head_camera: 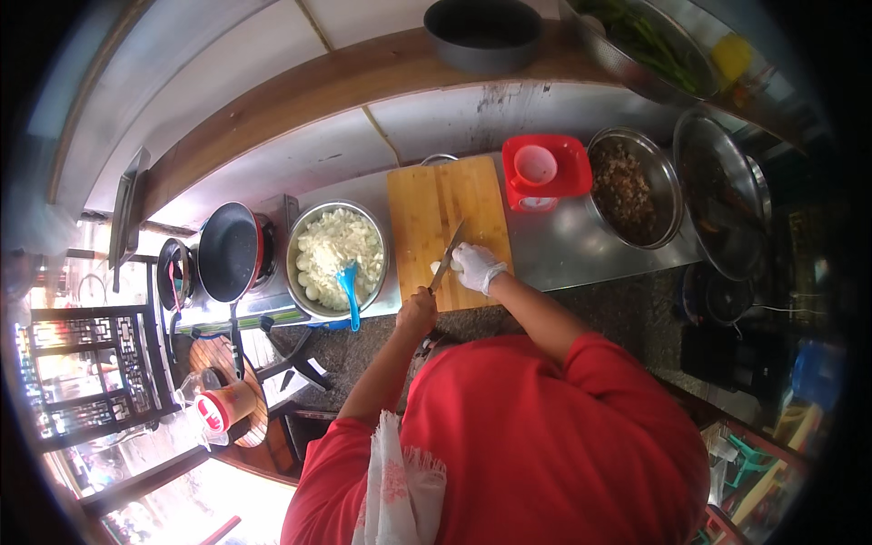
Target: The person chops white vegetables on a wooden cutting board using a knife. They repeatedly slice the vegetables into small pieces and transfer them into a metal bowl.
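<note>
My bare left hand (417, 310) grips the handle of a kitchen knife (447, 257), its blade angled away across a wooden cutting board (422, 204). My right hand (477, 266), in a thin clear glove, presses on a white piece of food close beside the blade; the fingers partly hide it. Another small white piece (435, 267) lies on the board on the blade's other side. Left of the board stands a steel bowl (291, 272) of chopped white food (334, 238), with several rounded whole pieces that look like peeled eggs (311, 293). A blue plastic spoon (348, 283) rests in it.
A red kitchen scale (579, 170) bearing a pink cup (535, 165) stands right of the board, near a steel pot (671, 218) of brown minced food. Frying pans (228, 252) sit on a stove at left. Above runs a wooden shelf (327, 82) with a dark pan (484, 51).
</note>
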{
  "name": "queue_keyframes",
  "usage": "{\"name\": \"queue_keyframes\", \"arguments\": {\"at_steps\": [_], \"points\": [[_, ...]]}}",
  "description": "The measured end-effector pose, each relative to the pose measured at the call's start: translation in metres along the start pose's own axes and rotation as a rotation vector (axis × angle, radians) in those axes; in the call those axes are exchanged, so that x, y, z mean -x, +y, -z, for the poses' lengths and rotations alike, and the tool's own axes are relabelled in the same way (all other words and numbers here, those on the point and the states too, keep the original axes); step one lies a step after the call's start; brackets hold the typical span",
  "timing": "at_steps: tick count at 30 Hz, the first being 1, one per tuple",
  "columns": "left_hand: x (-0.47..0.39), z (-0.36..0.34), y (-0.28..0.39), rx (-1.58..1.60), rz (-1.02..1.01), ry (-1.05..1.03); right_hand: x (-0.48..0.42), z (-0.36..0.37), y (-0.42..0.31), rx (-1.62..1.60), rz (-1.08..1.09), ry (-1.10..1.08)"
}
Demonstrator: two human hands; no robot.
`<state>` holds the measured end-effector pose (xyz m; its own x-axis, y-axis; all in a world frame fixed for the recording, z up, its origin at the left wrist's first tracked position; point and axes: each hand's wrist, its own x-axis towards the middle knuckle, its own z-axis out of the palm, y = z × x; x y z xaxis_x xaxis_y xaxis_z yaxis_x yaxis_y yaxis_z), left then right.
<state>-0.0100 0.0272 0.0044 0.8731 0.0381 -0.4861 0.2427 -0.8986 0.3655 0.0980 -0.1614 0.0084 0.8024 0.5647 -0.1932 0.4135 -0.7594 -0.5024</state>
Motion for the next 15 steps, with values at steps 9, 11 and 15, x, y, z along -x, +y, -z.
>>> {"name": "queue_keyframes", "arguments": {"at_steps": [9,11,15], "points": [[0.013,0.004,0.038,0.064,-0.003,0.031,-0.011,0.005,0.011,0.076,-0.035,-0.226],[0.009,-0.019,0.02,0.072,0.0,-0.007,-0.015,0.005,0.006,0.092,-0.032,-0.275],[0.023,0.005,0.041,0.104,0.03,-0.028,-0.008,0.009,0.012,0.095,0.029,-0.216]]}}
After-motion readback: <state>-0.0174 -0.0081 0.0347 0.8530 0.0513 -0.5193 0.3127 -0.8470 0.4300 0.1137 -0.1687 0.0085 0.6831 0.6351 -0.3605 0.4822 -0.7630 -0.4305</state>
